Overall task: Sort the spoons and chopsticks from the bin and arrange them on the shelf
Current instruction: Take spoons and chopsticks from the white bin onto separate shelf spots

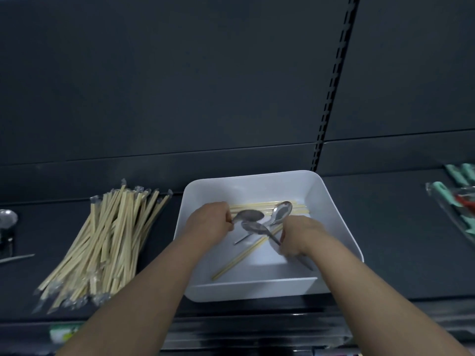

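From the head view, both hands are down in the white rectangular plastic bin (334, 209) on the dark shelf (385, 227). The left hand (209, 220) is curled closed on the handle of a dull steel spoon (248, 215) whose bowl pokes out just past its fingers. The right hand (299, 236) is pinched around the handle of a second steel spoon (254, 227), bowl pointing toward the left hand. A third, shinier spoon (282, 211) lies loose just beyond the right hand's knuckles, resting on the row of pale wooden chopsticks (267, 205) along the far wall. One stray chopstick (241, 258) runs diagonally under and between the wrists. The risk I see is tangling: the two held spoons cross, so lifting both together could snag them, flick the loose spoon, or drag the stray chopstick out. The big pile of wrapped chopsticks (108, 240) sits well left of the left hand, near the shelf's front edge, so a careless forearm could push some off.
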